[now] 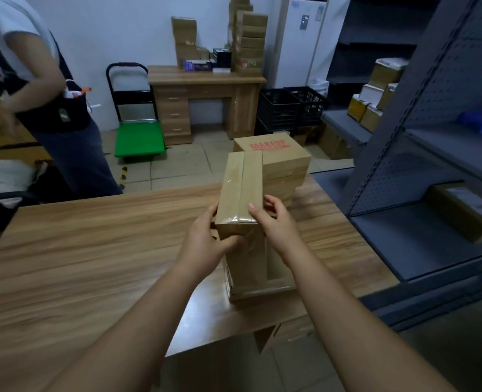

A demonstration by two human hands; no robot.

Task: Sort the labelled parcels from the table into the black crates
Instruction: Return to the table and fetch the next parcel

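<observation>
Parcel [241, 190] gripped by both hands, MAKEUP box [273, 154] just behind.

Wood-grain table [92, 250] fills the lower frame in front of me. Pale wall [121, 29] up top, beige tiled floor [183, 165] mid-frame. Small wooden desk [205, 91] with drawers at upper centre, green platform trolley [139, 137] to its left. Tall white cabinet unit [304, 38] upper right. Grey metal shelving [432, 137] down the right. Dim, bluish light.
</observation>
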